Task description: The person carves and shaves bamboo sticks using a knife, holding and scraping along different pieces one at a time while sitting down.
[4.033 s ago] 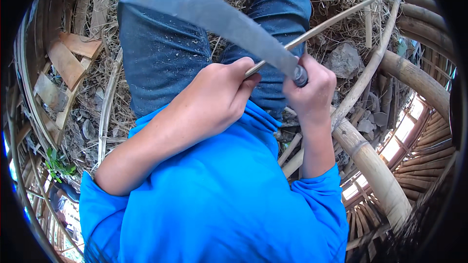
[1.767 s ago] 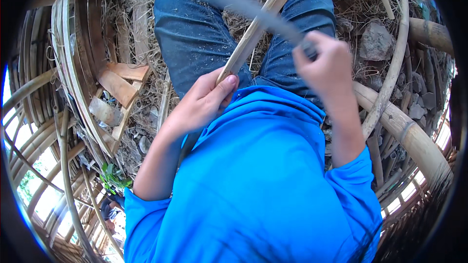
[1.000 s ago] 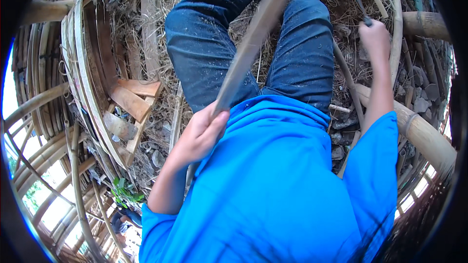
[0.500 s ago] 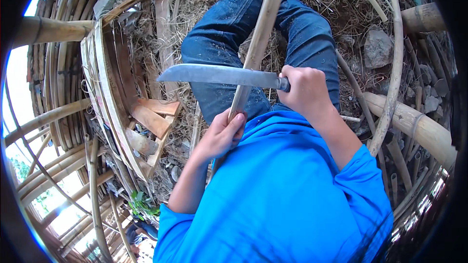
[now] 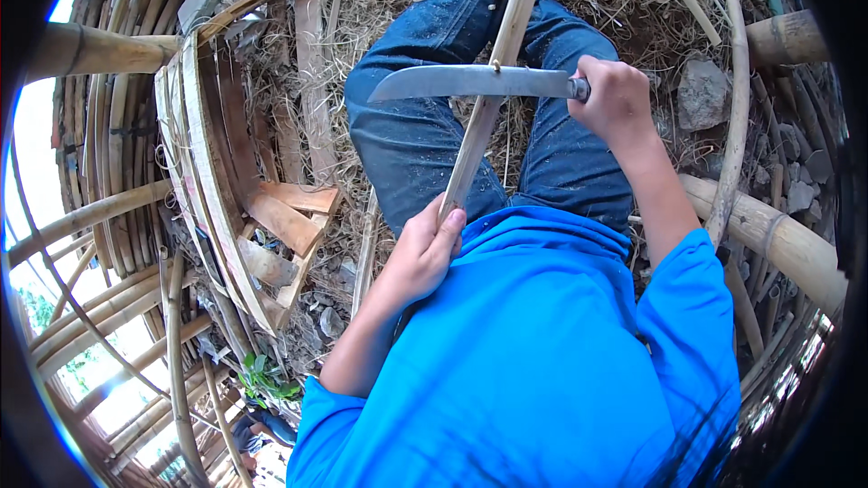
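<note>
My left hand (image 5: pixel 423 248) is closed around the near part of a long, narrow wooden strip (image 5: pixel 473 140), close to my waist. From there the strip slants away between my jeans-clad legs (image 5: pixel 398 126). Wrapped round a short dark handle, my right hand (image 5: pixel 615 99) holds a machete (image 5: pixel 452 82) with a broad grey blade. The blade lies crosswise over the strip's far half, its tip pointing left above my left thigh. A small curl of wood shows at the blade where it meets the strip.
Split wooden slats (image 5: pixel 203 163) and short reddish offcuts (image 5: pixel 285 221) lie at the left, beside a bamboo frame (image 5: pixel 99 217). Dry straw (image 5: pixel 380 9) covers the ground ahead. On the right are a grey rock (image 5: pixel 702 93), a slender pole (image 5: pixel 734 108) and a thick bamboo pole (image 5: pixel 787 239).
The machete and my right hand have moved away from my body along the strip and rightward. My left hand has shifted slightly right, still gripping the strip; a wood curl now shows.
</note>
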`<act>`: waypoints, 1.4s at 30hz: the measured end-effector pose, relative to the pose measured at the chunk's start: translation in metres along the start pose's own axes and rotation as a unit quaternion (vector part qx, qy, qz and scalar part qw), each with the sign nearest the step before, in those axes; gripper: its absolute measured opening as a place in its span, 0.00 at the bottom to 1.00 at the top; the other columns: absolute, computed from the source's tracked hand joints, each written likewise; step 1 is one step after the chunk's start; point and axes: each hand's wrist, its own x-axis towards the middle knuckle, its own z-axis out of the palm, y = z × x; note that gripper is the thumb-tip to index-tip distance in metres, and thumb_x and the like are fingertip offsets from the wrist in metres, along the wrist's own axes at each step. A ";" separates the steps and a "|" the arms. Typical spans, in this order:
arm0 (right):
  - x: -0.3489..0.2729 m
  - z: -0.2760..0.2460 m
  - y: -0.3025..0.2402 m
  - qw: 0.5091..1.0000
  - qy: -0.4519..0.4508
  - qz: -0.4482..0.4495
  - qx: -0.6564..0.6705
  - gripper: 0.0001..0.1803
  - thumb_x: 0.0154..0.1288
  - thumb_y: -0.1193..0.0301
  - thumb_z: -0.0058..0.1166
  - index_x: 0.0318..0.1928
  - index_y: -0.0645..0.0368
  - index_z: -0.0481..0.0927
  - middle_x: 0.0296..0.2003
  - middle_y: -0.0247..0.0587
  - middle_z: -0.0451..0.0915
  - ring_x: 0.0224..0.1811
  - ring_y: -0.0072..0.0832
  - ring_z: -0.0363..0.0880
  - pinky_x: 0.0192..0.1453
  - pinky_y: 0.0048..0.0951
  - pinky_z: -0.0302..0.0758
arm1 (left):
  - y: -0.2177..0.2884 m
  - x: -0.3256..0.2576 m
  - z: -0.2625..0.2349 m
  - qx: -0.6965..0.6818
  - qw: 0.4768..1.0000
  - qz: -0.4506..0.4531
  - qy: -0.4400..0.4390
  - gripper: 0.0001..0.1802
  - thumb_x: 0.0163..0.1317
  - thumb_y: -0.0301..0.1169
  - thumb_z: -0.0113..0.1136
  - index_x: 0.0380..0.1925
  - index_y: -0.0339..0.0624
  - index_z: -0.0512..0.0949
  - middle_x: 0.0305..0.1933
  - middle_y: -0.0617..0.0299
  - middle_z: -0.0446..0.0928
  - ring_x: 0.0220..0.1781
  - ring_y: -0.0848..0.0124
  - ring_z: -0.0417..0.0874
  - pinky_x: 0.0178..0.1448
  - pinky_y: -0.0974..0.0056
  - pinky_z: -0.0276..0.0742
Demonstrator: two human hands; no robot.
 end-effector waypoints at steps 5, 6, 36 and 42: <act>0.014 0.001 0.011 0.998 -0.025 0.041 -0.047 0.08 0.44 0.66 0.62 0.25 0.54 0.78 0.24 0.47 0.81 0.30 0.45 0.83 0.36 0.43 0.79 | 0.003 -0.004 -0.008 -0.021 1.000 -0.013 -0.004 0.14 0.74 0.40 0.43 0.33 0.42 0.66 0.19 0.71 0.63 0.17 0.82 0.62 0.20 0.73 0.59; 0.021 0.000 0.023 0.992 -0.046 0.100 -0.069 0.08 0.47 0.65 0.60 0.27 0.53 0.81 0.26 0.50 0.82 0.33 0.47 0.83 0.39 0.44 0.80 | 0.002 -0.007 -0.011 -0.005 1.000 -0.027 -0.005 0.14 0.74 0.40 0.43 0.33 0.42 0.66 0.19 0.71 0.63 0.17 0.82 0.62 0.20 0.73 0.59; 0.012 -0.017 -0.004 0.998 0.017 0.053 0.006 0.08 0.43 0.66 0.63 0.24 0.54 0.79 0.21 0.46 0.81 0.28 0.42 0.83 0.36 0.41 0.80 | 0.021 -0.020 -0.007 0.128 0.990 0.010 0.055 0.11 0.73 0.34 0.44 0.38 0.37 0.69 0.18 0.65 0.66 0.22 0.77 0.67 0.27 0.66 0.65; 0.024 -0.013 0.039 0.991 -0.010 0.119 -0.065 0.07 0.48 0.66 0.61 0.25 0.55 0.80 0.24 0.47 0.81 0.30 0.46 0.83 0.36 0.44 0.80 | 0.004 -0.014 0.002 0.071 0.997 -0.010 0.013 0.12 0.73 0.36 0.42 0.34 0.41 0.68 0.21 0.71 0.66 0.22 0.80 0.66 0.27 0.70 0.64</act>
